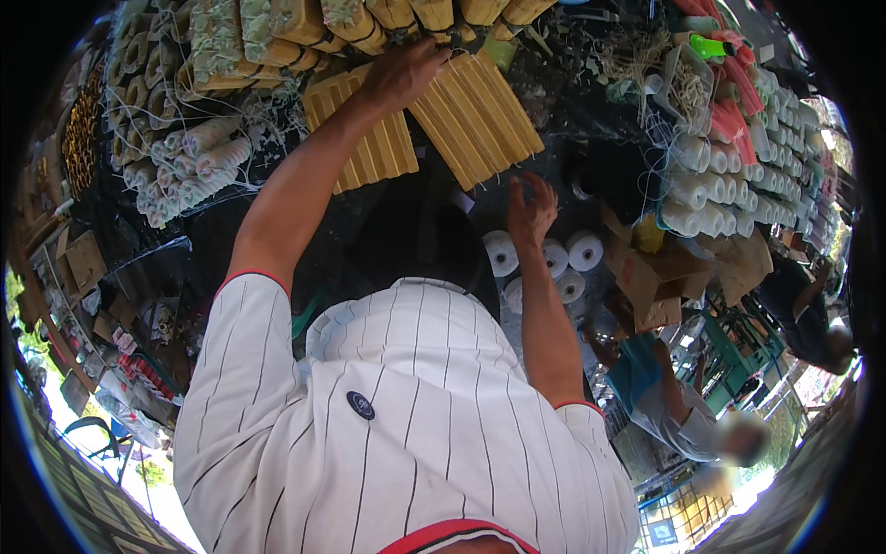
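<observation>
A: Where's that ridged yellow block (pixel 477 120) sitting?

B: It's lying between the hands, ridges slanting down rightward. Left hand (pixel 401 81) is hanging nearer, at the far-left corner; can't really tell if it's gripping. Right hand (pixel 533 214) is hovering half-curled, grasping nothing, just off the near edge. Second block (pixel 374 134) is crowding the left; dark surface (pixel 600 129) is showing rightward.

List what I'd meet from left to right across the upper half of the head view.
Bundle of pale rolls → left yellow ridged block → right yellow ridged block → stacked white spools.
</observation>
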### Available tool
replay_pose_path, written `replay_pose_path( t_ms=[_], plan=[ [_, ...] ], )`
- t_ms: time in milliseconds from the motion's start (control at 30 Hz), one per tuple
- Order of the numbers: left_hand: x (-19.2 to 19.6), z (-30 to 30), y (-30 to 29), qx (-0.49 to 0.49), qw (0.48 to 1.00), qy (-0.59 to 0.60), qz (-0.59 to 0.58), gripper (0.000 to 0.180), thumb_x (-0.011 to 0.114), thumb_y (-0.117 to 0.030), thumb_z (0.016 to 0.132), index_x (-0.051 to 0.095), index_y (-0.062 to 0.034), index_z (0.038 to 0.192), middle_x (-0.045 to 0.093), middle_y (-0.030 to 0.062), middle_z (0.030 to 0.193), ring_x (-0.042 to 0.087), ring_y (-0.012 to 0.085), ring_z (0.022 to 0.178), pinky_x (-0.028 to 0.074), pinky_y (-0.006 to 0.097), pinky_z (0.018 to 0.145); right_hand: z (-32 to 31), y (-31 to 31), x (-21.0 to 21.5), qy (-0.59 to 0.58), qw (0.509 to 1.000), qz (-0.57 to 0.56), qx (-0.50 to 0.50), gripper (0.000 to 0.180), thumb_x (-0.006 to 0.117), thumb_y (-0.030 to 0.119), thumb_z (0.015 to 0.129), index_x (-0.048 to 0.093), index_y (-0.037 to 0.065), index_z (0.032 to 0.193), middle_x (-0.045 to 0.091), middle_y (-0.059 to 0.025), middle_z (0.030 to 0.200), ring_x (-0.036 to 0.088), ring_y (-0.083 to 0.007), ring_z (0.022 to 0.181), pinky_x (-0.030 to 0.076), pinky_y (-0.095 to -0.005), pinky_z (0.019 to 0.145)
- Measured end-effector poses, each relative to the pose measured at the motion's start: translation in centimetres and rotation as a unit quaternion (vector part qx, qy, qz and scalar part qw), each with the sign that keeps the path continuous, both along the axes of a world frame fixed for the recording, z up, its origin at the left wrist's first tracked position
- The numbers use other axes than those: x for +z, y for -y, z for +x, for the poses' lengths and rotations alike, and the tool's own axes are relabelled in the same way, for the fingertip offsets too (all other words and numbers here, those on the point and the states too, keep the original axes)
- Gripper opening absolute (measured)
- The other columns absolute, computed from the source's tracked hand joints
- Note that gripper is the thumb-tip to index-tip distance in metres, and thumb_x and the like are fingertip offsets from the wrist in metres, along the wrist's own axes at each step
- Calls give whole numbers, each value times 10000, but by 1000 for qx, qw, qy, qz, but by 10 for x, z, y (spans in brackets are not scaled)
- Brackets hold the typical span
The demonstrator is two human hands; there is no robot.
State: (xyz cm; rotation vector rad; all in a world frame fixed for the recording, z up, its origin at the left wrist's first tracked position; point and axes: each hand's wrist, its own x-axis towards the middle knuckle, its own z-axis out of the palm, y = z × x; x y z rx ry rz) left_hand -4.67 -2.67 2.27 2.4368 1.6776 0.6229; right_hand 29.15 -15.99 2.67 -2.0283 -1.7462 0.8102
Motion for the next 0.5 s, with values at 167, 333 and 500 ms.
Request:
replay_pose_path(
  t_ms=[167, 333, 500],
  plan=[
    [7, 11, -9, -21, 996, -71, 44, 374, 627, -194, 1010, 683, -201, 1379, 679, 103, 1089, 730, 295, 868, 606, 451, 689, -2, -12, -3, 7, 995, 99, -34, 355, 740, 269, 938, 733, 104, 1252, 696, -156, 1275, 574, -374, 1285, 412, -530, 1090],
    [-3, 15, -12, -25, 994, -97, 50, 407, 681, -177, 977, 685, -245, 1379, 679, 70, 1077, 710, 269, 830, 591, 411, 650, -2, -36, -1, 74, 995, 72, 8, 317, 744, 253, 929, 767, 109, 1210, 708, -122, 1275, 556, -349, 1310, 351, -535, 1137],
    [-10, 15, -11, -25, 992, -104, 71, 415, 682, -178, 979, 676, -250, 1388, 677, 78, 1079, 706, 277, 825, 587, 418, 653, -2, -45, -5, 74, 993, 91, 29, 194, 747, 227, 904, 830, 129, 1050, 752, -56, 1195, 588, -338, 1260, 353, -545, 1126]
  ],
)
